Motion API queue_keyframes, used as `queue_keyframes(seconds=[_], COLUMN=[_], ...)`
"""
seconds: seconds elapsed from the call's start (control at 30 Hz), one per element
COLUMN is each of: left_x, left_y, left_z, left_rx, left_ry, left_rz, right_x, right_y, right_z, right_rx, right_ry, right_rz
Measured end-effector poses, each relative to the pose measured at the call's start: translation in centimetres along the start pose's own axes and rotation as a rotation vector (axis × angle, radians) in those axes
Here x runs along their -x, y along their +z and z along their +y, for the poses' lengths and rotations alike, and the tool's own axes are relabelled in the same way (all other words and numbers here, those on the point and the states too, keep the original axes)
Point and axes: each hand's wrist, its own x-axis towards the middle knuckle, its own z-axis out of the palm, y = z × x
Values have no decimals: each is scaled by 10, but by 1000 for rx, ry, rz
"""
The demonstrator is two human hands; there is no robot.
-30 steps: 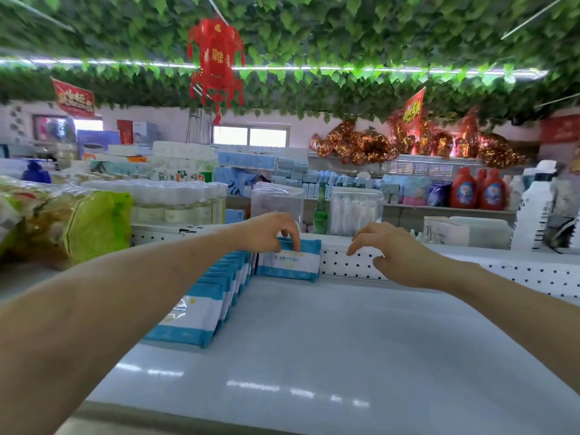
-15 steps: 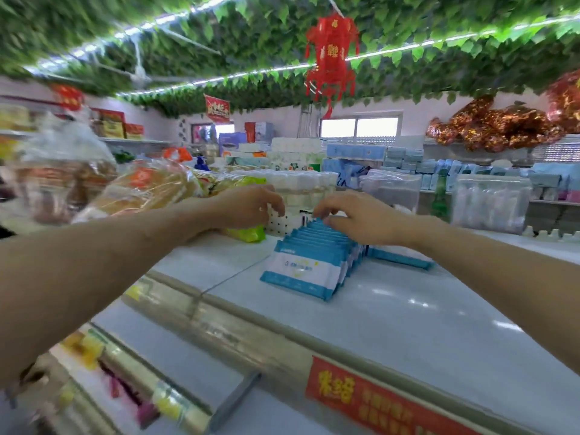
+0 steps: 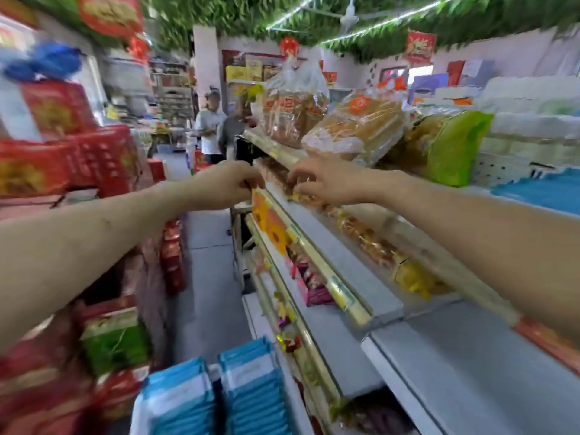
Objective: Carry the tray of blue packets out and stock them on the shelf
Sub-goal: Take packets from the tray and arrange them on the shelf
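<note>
Both arms are stretched forward. The left hand [image 3: 228,184] is curled; whether anything is pinched cannot be told through the blur. The right hand [image 3: 324,183] is held loosely curled, empty, at the shelf [image 3: 318,235]. The blue packets [image 3: 248,387] are stacked near, cut off below.

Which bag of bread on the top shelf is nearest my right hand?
The loaf bag lying flat with the orange label, just above your right hand; the tall tied bag stands farther back.
</note>
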Motion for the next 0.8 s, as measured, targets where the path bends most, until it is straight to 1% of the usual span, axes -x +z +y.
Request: queue_keyframes(seconds=[0.07, 0.17, 0.27, 0.33, 0.43, 0.47, 0.53, 0.67, 0.73, 0.8], left_x=[40, 99, 155, 189, 232, 244, 262, 273, 272, 270], left_y=[15, 63, 128, 171, 225, 238, 259, 276, 280, 283], left_z=[-22, -51, -67, -69, -70, -69, -72, -71, -71, -74], left_rx=[-7, -5, 23, 39, 66, 70, 67, -10, -36, -44], left_ry=[-111, -283, -433, -486, -506, -484, -433, -395, -356, -337], left_rz=[-29, -83, -213, -308, -441, -486, -533, -481, -439, -408], right_x=[-15, -22, -12, 1, 23, 29, 38, 47, 48, 48], right_y=[33, 100, 187, 238, 295, 309, 334, 356, 359, 361], right_z=[-23, -43, -52, -56, -60, -61, -61, -57, -57, -58], right_rx=[-79, -230, -314, -343, -375, -370, -331, -200, -168, -155], right_ry=[-32, -15, 29, 55, 82, 85, 89, 42, 29, 14], right_rz=[-35, -61, -219, -347, -507, -536, -539, -470, -410, -390])
